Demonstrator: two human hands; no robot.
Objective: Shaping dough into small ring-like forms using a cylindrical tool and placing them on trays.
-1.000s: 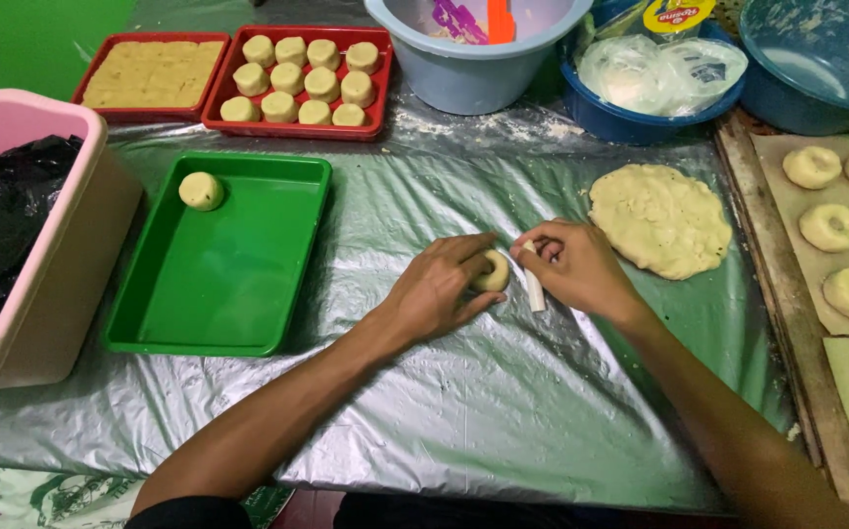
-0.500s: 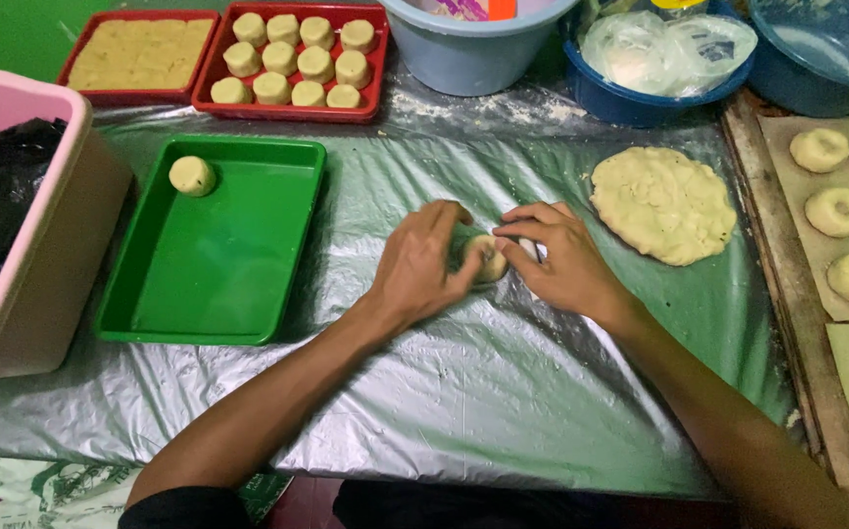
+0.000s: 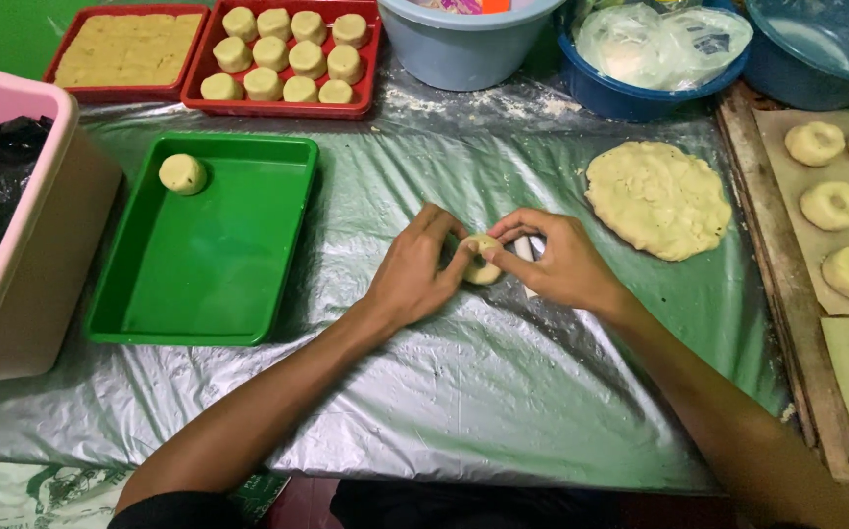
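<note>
My left hand and my right hand meet over the plastic-covered table and pinch a small pale dough ball between their fingers. A small white tool shows behind my right fingers, partly hidden. A flat round sheet of dough lies just right of my right hand. To the left stands a green tray with one dough ball in its far left corner.
Two red trays at the back hold a dough slab and several dough pucks. A pink tub stands far left. A grey bucket and blue bowls line the back. Ring-shaped dough pieces lie on paper at right.
Both hands have stayed together on the dough ball, turning it slightly; the fingers have closed more tightly around it. The camera view has shifted a little.
</note>
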